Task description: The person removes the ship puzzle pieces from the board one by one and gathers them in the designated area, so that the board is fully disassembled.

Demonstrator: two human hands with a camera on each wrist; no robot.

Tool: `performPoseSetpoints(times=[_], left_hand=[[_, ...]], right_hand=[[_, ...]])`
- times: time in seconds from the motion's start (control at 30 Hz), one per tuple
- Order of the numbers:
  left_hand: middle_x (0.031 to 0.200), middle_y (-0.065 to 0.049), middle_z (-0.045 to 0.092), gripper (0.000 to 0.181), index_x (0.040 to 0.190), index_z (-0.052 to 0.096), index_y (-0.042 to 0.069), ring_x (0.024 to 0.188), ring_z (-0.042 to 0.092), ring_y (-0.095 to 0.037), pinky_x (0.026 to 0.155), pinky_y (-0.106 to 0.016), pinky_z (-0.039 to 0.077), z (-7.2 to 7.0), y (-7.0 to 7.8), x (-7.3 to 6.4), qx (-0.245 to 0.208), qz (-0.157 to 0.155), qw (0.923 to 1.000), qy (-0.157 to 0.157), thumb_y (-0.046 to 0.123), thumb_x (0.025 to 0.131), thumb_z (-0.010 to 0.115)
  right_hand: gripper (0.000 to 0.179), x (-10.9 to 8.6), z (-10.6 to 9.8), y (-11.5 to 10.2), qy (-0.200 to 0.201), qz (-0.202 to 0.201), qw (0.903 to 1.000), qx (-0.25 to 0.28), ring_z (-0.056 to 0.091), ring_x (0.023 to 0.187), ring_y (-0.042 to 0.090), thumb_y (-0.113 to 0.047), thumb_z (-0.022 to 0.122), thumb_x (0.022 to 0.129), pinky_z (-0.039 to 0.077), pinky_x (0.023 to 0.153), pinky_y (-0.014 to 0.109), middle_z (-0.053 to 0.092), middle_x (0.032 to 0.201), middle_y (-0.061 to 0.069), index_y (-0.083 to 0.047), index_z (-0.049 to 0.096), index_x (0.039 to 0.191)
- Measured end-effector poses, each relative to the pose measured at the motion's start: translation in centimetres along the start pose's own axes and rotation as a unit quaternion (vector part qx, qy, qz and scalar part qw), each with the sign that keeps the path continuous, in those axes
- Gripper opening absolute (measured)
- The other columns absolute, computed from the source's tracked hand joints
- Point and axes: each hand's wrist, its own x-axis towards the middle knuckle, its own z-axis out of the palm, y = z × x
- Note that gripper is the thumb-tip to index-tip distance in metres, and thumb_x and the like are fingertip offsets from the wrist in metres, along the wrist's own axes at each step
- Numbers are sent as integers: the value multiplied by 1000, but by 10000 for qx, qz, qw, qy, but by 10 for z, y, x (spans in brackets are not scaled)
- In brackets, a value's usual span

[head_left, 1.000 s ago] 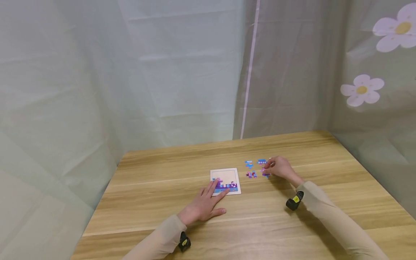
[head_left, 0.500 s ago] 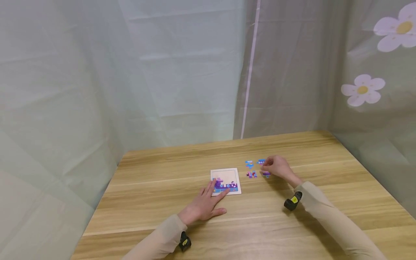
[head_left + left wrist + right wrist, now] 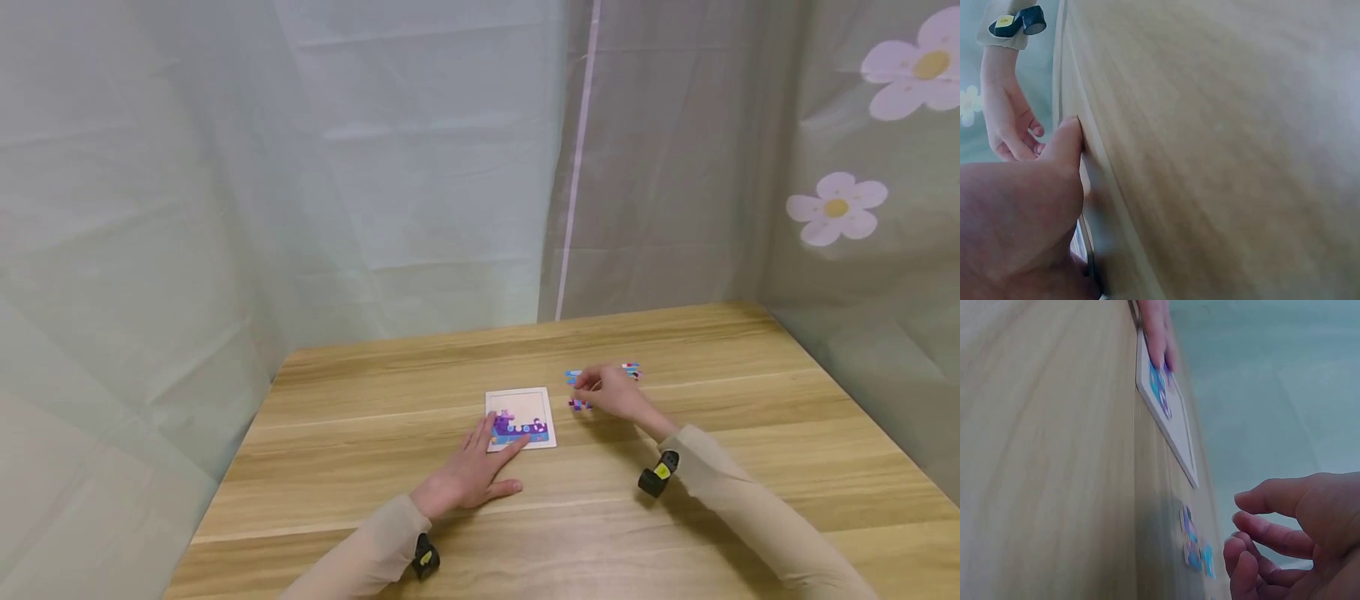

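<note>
A small white-framed puzzle tray (image 3: 525, 402) lies on the table, with joined purple and blue jigsaw pieces (image 3: 531, 435) along its near side. My left hand (image 3: 471, 473) lies spread, fingertips resting on the tray's near left part. Past the tray's right side, my right hand (image 3: 613, 393) hovers over loose jigsaw pieces, fingers bent. In the right wrist view its thumb (image 3: 1266, 495) and index finger stand slightly apart with nothing between them. A purple and red jigsaw piece (image 3: 579, 405) lies just below its fingertips, a blue one (image 3: 573, 374) just beyond. The hand hides other pieces.
Another jigsaw piece (image 3: 632, 367) with red and blue marks lies behind the right hand. The wooden table (image 3: 360, 475) reaches back to pale curtains (image 3: 420, 167); a flower-printed curtain (image 3: 840, 283) stands along its right side.
My right hand has moved left, from the right-hand loose pieces toward the pieces nearest the tray. My left hand has stayed on the tray.
</note>
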Motion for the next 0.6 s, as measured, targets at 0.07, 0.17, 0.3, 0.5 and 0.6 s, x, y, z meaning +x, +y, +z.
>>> performPoseSetpoints(times=[0.07,0.17,0.3,0.5,0.6], left_hand=[[160,-27,0,67,154,20,36,149,7,-41,120,-52,18,0,0,0,-42,-32,10000,-31,60,95,43],[160,-28,0,67,154,21,35,149,8,-42,120,-53,19,-1,1,-1,-34,2,10000,-45,58,96,44],[159,-29,2,67,154,21,33,148,10,-43,119,-53,22,-3,2,-3,0,57,10000,-51,57,96,45],[159,-29,3,69,155,21,32,148,12,-43,118,-54,23,-5,3,-3,40,62,10000,-51,57,96,45],[159,-29,4,71,155,20,29,148,11,-43,119,-53,23,-7,2,-2,17,65,10000,-27,57,96,46]], right_hand=[[6,0,4,-3,-16,-74,10000,32,59,67,10,-8,71,84,47,59,21,67,77,6,-3,69,85],[5,1,12,-7,-119,-144,9998,85,59,67,10,-7,70,84,47,59,20,67,77,6,-2,69,87],[7,2,22,-12,-315,-190,9992,132,58,71,9,-7,68,85,48,63,20,65,80,4,-4,68,91],[9,5,33,-21,-442,-567,9970,275,56,69,7,-3,68,83,46,61,19,66,80,5,-3,67,92],[10,7,37,-26,-611,-696,9950,365,56,69,7,-1,69,83,47,61,18,66,80,4,-3,67,93]])
